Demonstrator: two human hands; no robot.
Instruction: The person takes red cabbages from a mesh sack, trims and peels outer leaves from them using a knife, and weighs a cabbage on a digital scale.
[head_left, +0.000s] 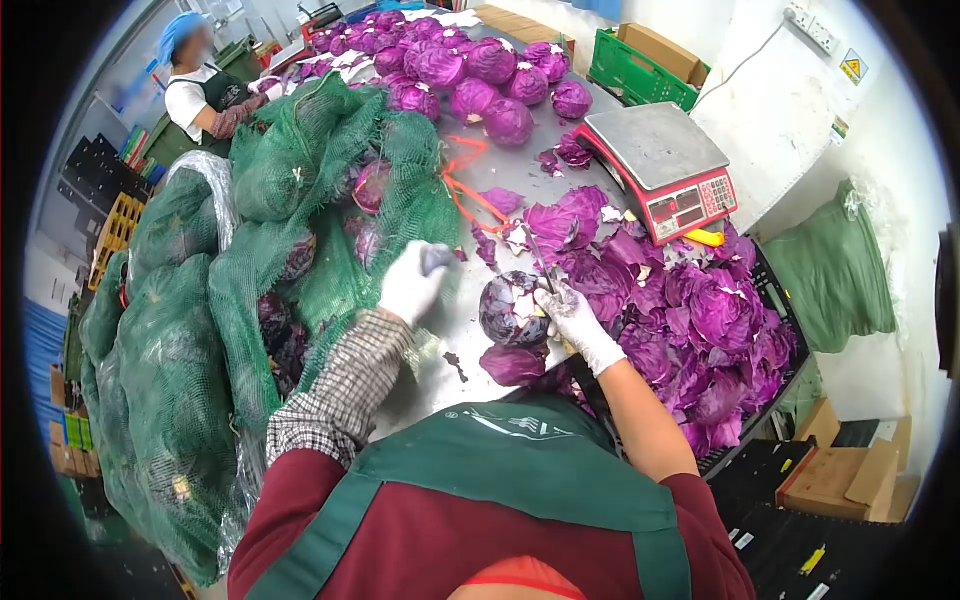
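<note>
The metal table (520, 168) runs beneath the scale (660, 165) and spreads away to its left and far side. Well to the left of the scale, green net sacks (180, 400) of purple cabbages are piled up, with another person (205, 100) in a blue cap and dark apron beyond them. Whole cabbages (437, 65) lie heaped on the table to the far left of the scale, while loose leaves (710, 300) make a heap on its near side. A green bag (835, 270) hangs to the right of the scale, and a green crate (625, 72) with cardboard in it sits behind. The left hand (418, 280), gloved, is left of the scale, beside the sacks; its fingers are partly curled and blurred, so I cannot tell whether it has hold of anything. The right hand (580, 325), gloved too, is nearer than the scale and left of it, fingers closed round a knife (540, 258) whose blade points away. Just left of that hand, a dark cabbage (505, 308) rests on the table, nearer than the scale, its pale cut stem showing.
</note>
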